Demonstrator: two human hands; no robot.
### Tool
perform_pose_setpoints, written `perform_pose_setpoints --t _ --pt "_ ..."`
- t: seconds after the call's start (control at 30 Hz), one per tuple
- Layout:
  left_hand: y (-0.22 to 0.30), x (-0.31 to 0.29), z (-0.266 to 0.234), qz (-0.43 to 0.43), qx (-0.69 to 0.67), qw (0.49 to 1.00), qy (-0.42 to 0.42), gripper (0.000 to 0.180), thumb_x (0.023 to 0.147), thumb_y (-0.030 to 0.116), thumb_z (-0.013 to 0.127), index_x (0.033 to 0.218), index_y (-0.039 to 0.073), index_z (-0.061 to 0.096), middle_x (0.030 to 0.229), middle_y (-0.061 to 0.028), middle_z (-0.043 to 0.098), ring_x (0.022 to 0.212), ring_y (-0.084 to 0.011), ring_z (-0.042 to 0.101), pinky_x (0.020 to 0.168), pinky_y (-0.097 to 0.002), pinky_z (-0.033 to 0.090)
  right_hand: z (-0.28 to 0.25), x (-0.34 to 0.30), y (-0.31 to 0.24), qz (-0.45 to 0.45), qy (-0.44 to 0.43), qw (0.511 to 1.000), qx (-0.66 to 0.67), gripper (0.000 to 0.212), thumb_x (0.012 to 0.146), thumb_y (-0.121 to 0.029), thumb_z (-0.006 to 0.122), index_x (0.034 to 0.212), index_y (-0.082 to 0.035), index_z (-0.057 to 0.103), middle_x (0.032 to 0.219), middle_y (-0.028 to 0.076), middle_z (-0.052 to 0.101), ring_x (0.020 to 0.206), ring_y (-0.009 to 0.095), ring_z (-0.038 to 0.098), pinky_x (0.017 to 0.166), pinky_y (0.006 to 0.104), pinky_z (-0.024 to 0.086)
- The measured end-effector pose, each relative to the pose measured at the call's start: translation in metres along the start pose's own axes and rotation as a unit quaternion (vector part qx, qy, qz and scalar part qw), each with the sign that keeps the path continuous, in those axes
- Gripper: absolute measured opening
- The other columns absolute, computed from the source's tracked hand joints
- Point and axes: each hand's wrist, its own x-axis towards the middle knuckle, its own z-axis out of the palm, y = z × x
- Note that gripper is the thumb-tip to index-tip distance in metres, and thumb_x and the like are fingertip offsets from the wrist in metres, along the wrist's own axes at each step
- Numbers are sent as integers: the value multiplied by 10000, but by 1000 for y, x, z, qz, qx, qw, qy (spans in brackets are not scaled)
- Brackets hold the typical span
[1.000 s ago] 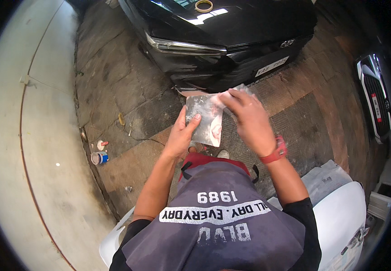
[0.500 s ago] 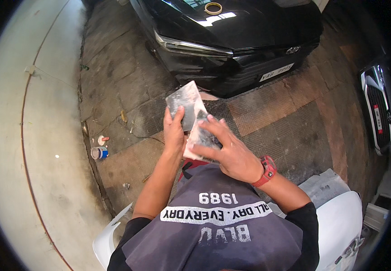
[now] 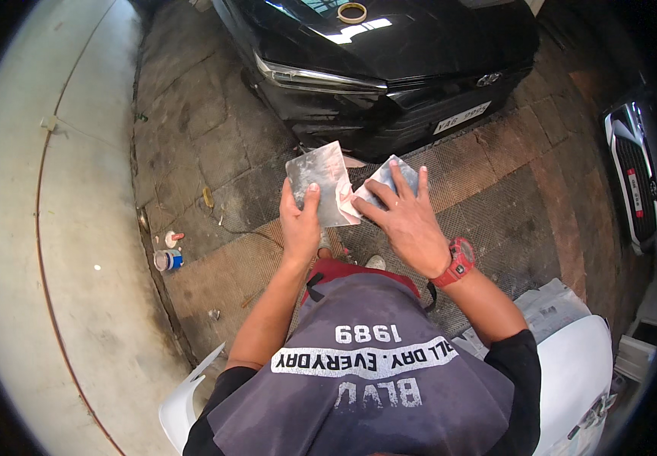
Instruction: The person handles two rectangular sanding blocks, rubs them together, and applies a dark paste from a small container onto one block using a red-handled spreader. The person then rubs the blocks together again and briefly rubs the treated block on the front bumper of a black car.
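My left hand (image 3: 300, 228) grips a flat, greyish metal plate (image 3: 317, 173) by its lower left part, with the thumb on its upper face. Pinkish-white paste (image 3: 346, 201) is smeared along that plate's right edge. A second thin metal sheet (image 3: 381, 175) is in my right hand (image 3: 413, 232), whose fingers spread across its top face. The two pieces meet or nearly touch at the paste; whether they touch I cannot tell. A red watch (image 3: 458, 262) is on my right wrist.
A black car (image 3: 328, 114) stands ahead, with a tape roll (image 3: 341, 17) on its hood. On the left are a wall (image 3: 9, 228) and a small blue-labelled can (image 3: 167, 261). White curved panels (image 3: 571, 372) lie beside me; another car front (image 3: 632, 182) is at right.
The right-hand sheet has moved up and to the right from over the left-hand plate's lower edge. More of the left-hand plate and its paste now shows.
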Motion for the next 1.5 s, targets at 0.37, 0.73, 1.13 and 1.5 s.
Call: perform_pose_setpoints --t 0.37,0.73,1.13,1.5 --pt "5 -3 2 -94 -146 984 -47 380 1124 182 644 1452 9 565 1286 -73 708 1158 -139 667 1020 -323 549 30 -15 22 80 -10 997 8 572 961 -9 580 1510 -169 592 1553 208 535 1437 464 557 1164 602 460" --pt "-4 2 2 33 11 998 54 386 1131 237 636 1383 -52 593 1261 -127 708 1138 -164 658 1001 -323 531 7 -13 -5 -52 -41 998 15 481 948 -95 635 1410 -214 696 1503 104 624 1477 399 534 1240 792 237" --pt "7 7 15 -65 -258 963 -33 372 1115 149 642 1464 44 565 1306 -97 727 1167 -188 731 1019 -365 606 46 -9 18 62 6 990 129 675 916 14 639 1551 -157 488 1570 252 487 1411 519 549 1165 558 505" --pt "15 11 9 -66 -232 970 29 423 1115 172 642 1507 54 533 1339 -94 702 1224 -201 694 1054 -380 575 20 6 9 206 -5 644 736 533 1030 -2 612 1551 -6 500 1407 65 662 1308 162 614 1124 350 493"
